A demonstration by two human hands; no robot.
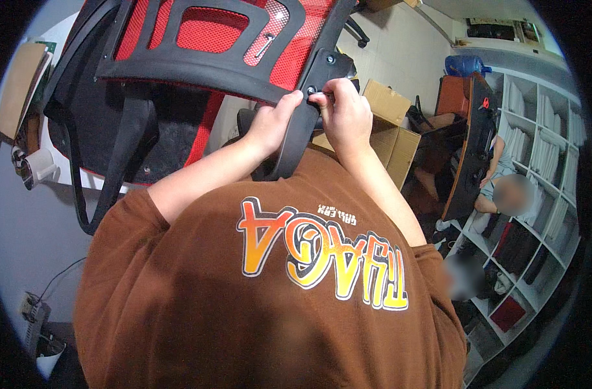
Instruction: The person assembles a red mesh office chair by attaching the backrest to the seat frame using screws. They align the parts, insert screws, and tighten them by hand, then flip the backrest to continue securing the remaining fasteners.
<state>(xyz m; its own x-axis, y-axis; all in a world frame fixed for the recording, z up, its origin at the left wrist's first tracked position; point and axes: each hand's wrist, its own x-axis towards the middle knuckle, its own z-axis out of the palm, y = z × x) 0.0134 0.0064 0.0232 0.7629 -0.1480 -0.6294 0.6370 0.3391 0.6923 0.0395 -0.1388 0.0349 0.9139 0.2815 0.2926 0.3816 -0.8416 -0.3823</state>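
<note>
Brown fabric of your T-shirt (198,311) fills the lower part of the view, with both bare forearms rising from it toward the chair. Your left hand (273,123) wraps its fingers around the black plastic support arm (302,136) of the chair back, thumb up against the bracket, gripping it firmly. Your right hand (345,110) is just beside it, fingers curled tight and pinched on something small at the screw (312,91) on the same bracket; what sits between those fingertips is too small to make out. The two hands nearly touch across the support arm.

Beyond your hands, the red mesh chair back (211,32) in its black frame tilts across the top of the view, with a black armrest strut (117,162) hanging down at the left. Farther off to the right stands an open cardboard box (393,129) on the floor, then a dark tilted panel (471,149) with another person (503,188) sitting behind it, and white shelving (549,149) along the far right wall
</note>
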